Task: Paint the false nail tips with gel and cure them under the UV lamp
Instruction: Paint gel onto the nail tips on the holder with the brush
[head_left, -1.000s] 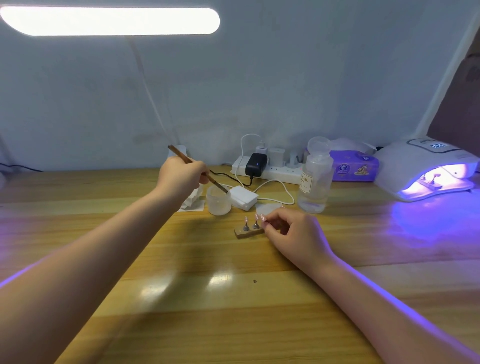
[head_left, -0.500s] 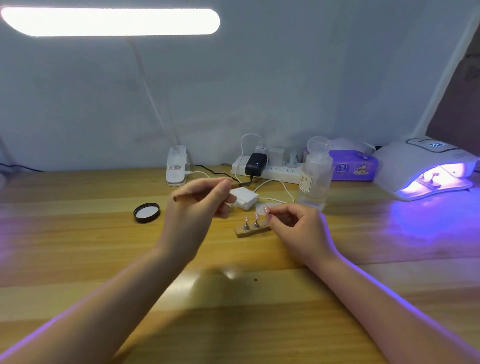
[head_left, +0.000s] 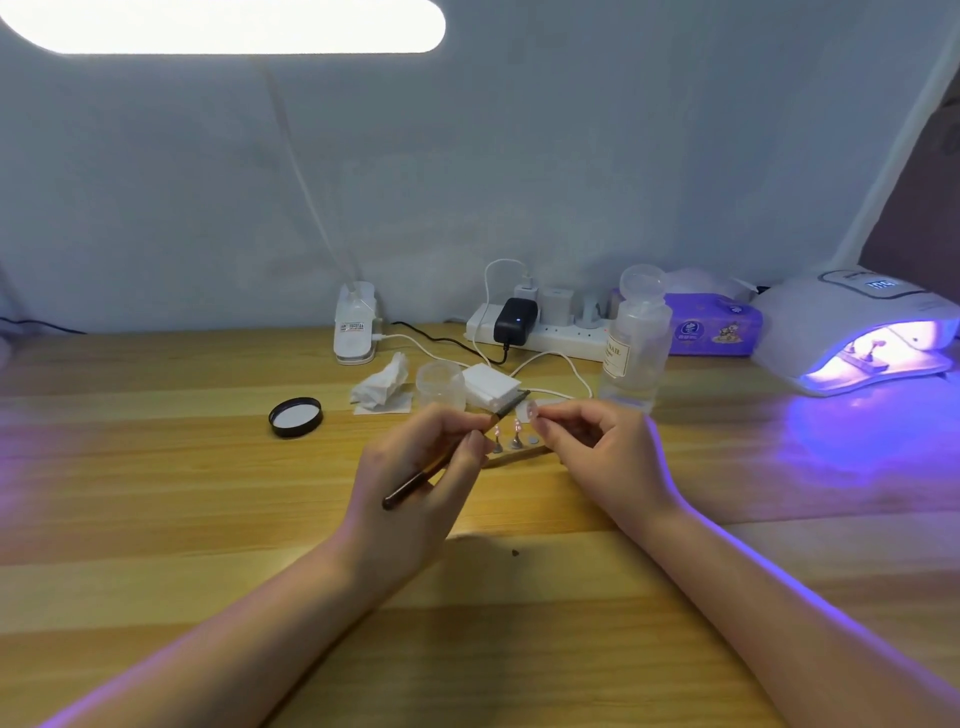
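Both hands are up over the middle of the wooden table (head_left: 156, 519), meeting just above the little wooden stand (head_left: 514, 456). The left hand (head_left: 415, 488) grips the brush (head_left: 452, 452), fingers curled round the brown handle, which runs from low on the left up to the right, with the dark ferrule and tip reaching towards the right hand. The right hand (head_left: 597, 457) pinches a single nail tip (head_left: 525, 413) between thumb and forefinger, holding it up right at the brush tip; whether the bristles actually touch it is too fine to tell. Below them, on the stand, two more nail tips (head_left: 506, 430) stand upright on their small metal bases, pinkish, with an empty round base (head_left: 533, 440) just beside them. Behind the hands sits a small clear cup (head_left: 440, 382), a white block of pads (head_left: 491, 385) just right of it, and a crumpled tissue (head_left: 382, 385) on its left. Further left, a black lid (head_left: 295, 417) lies flat on the table, well apart from the action. A clear bottle (head_left: 634, 343) with a label stands to the right of the hands. At the back, against the wall, there is a power strip (head_left: 545, 335) with a black adapter (head_left: 515, 319) plugged in, a white lamp clamp base (head_left: 356, 322), and a purple tissue pack (head_left: 717, 330). Far right, the UV lamp (head_left: 852, 327) glows violet, and inside its mouth another stand with tips (head_left: 867, 353) is visible, though small. Purple light spills over the table.
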